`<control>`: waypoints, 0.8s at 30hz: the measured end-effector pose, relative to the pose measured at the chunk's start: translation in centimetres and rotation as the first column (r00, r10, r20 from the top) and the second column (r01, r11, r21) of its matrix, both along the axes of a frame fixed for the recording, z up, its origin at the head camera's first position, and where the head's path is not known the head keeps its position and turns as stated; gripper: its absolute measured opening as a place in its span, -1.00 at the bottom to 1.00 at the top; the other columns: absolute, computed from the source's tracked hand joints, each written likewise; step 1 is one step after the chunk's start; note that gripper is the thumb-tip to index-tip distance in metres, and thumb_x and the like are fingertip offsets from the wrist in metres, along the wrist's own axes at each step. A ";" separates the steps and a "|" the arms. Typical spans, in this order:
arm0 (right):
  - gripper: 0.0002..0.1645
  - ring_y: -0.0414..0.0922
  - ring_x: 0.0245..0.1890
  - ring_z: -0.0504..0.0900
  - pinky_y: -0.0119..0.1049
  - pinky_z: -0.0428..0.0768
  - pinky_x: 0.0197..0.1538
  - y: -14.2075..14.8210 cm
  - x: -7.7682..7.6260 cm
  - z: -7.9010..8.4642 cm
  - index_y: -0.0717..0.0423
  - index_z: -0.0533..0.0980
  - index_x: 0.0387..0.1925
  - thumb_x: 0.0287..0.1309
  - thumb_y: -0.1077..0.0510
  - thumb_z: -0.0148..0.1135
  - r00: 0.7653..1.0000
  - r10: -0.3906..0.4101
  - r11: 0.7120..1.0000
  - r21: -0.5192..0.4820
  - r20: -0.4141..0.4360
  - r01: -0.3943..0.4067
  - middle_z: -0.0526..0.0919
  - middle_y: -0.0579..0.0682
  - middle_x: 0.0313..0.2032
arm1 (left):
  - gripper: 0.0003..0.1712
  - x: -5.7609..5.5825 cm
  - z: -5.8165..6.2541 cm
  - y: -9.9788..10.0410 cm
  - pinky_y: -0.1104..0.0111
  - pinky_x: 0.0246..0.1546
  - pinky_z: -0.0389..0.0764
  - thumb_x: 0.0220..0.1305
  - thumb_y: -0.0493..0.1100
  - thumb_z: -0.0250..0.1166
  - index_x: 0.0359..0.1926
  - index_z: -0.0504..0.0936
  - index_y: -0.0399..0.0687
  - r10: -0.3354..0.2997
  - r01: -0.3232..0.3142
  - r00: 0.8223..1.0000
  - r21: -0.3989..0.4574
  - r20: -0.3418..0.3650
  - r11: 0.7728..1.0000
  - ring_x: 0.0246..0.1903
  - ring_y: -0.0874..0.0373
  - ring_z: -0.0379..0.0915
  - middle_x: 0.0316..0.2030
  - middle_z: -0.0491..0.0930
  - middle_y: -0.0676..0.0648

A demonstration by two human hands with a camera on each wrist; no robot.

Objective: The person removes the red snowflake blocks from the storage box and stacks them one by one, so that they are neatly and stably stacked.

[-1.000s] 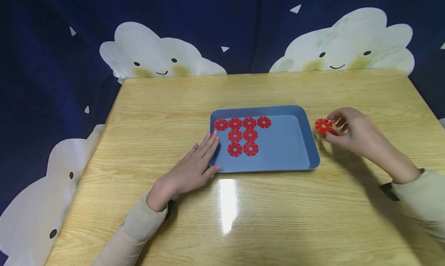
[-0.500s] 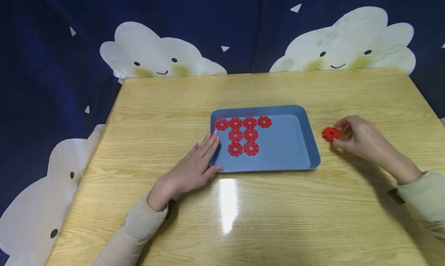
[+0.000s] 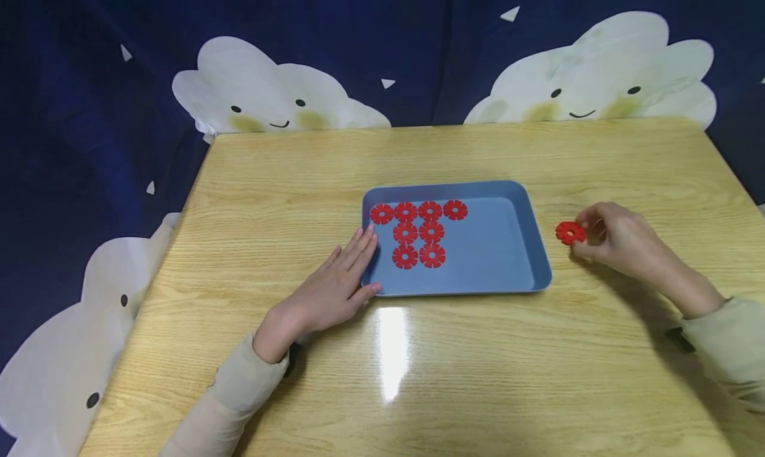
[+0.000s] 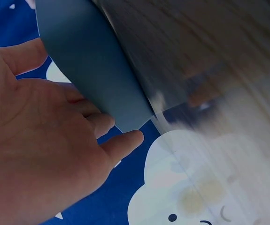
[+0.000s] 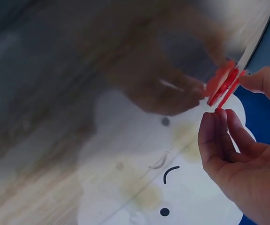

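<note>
"Red discs (image 3: 412, 236), where are they lying?"

"Eight are lying flat in the blue tray (image 3: 493, 251), mid-frame. I'm logging four across the upper row, then two pairs sitting under its second and third. Rightmost upper one is sitting slightly apart. Others are meeting at the edges or nearly; I'm not able to tell if they're interlocking."

"Hands?"

"Right hand (image 3: 624, 241), right of frame, is pinching a red piece (image 3: 563, 232) between thumb and fingers, outside the tray's right side. Right wrist view is showing more than one red layer, but shine is muddling it, so I'm not counting pieces there. Left hand (image 3: 331, 291), left of centre, is resting along the tray's left wall, fingers straight, not gripping."

"Is the held piece touching the table (image 3: 287, 184)?"

"Can't tell. It's looking low, that's all I'm noting."

"Progress, then?"

"From my remote screen I'm calling it partway: eight are counting as laid out, the pinched piece as outstanding. I'm seeing no other loose discs in the frame. Whether the layout is wanting more beyond that, these views aren't telling me."
</note>
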State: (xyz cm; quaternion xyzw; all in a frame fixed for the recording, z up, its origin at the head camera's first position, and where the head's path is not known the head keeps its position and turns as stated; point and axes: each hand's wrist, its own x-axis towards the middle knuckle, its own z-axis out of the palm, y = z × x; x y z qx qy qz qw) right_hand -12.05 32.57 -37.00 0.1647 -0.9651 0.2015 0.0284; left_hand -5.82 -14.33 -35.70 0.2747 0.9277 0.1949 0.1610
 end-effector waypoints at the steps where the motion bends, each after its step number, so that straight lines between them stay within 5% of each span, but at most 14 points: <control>1: -0.49 -0.05 -0.44 0.55 -0.40 0.43 -0.46 0.0 0.0 0.0 0.32 0.53 -0.23 -0.27 0.21 0.57 1.000 -0.004 1.000 -0.003 0.004 0.004 0.59 0.07 -0.43 | -0.11 0.0 0.0 0.0 0.05 0.44 -0.21 0.49 0.17 -0.03 0.55 -0.23 -0.13 0.001 -0.001 1.000 -0.001 0.001 1.000 0.49 0.17 -0.61 0.54 -0.46 0.02; 24: -0.49 -0.02 -0.41 0.56 -0.35 0.47 -0.44 0.0 -0.1 0.0 0.37 0.52 -0.21 -0.25 0.27 0.55 1.000 0.019 1.000 -0.003 0.013 -0.019 0.59 0.13 -0.39 | -0.11 0.0 0.0 -0.1 0.03 0.44 -0.18 0.49 0.16 -0.02 0.54 -0.22 -0.16 -0.007 0.007 1.000 0.004 -0.012 1.000 0.49 0.12 -0.58 0.54 -0.42 -0.02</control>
